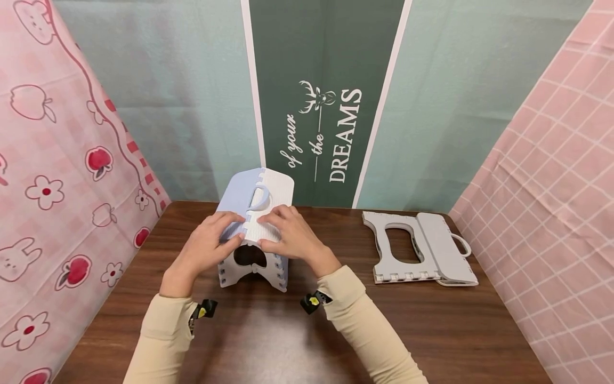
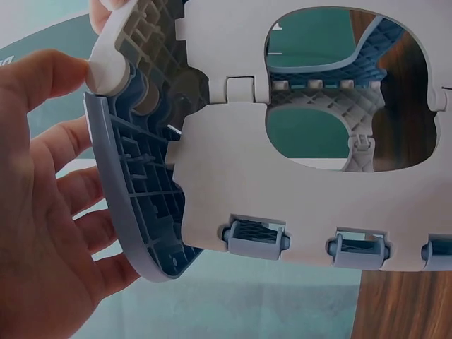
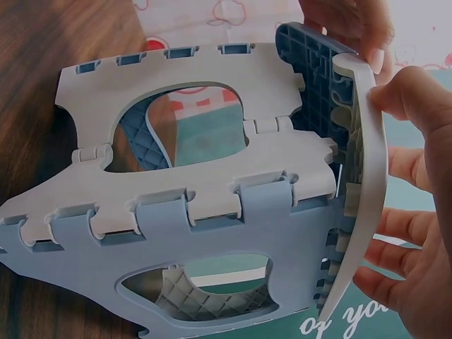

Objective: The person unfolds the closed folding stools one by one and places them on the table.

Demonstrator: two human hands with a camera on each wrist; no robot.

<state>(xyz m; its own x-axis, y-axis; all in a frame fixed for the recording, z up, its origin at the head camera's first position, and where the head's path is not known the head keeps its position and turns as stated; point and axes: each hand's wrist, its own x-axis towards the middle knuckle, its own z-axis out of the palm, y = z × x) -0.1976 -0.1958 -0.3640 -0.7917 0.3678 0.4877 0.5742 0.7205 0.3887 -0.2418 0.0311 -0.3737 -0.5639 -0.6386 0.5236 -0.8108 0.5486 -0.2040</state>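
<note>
A folding step stool (image 1: pixel 278 186), half pale blue and half white, stands on its legs in the head view. Its top is slightly peaked along the middle seam, where a blue loop handle (image 1: pixel 262 198) lies. My left hand (image 1: pixel 203 240) rests on the blue half near the front edge, fingers spread. On the white half, my right hand (image 1: pixel 297 237) presses with its fingertips. In the left wrist view, the left thumb (image 2: pixel 60 74) touches the top's edge by the seam. From the right wrist, the white front leg panel (image 3: pixel 78 127) and blue side panel (image 3: pixel 233 236) show hinged together.
A second folding stool (image 1: pixel 403 266), white or light grey, lies folded flat on the right of the brown wooden table (image 1: pixel 259 341). A green curtain (image 1: pixel 431 106) hangs behind, with pink patterned cloths at the left and right.
</note>
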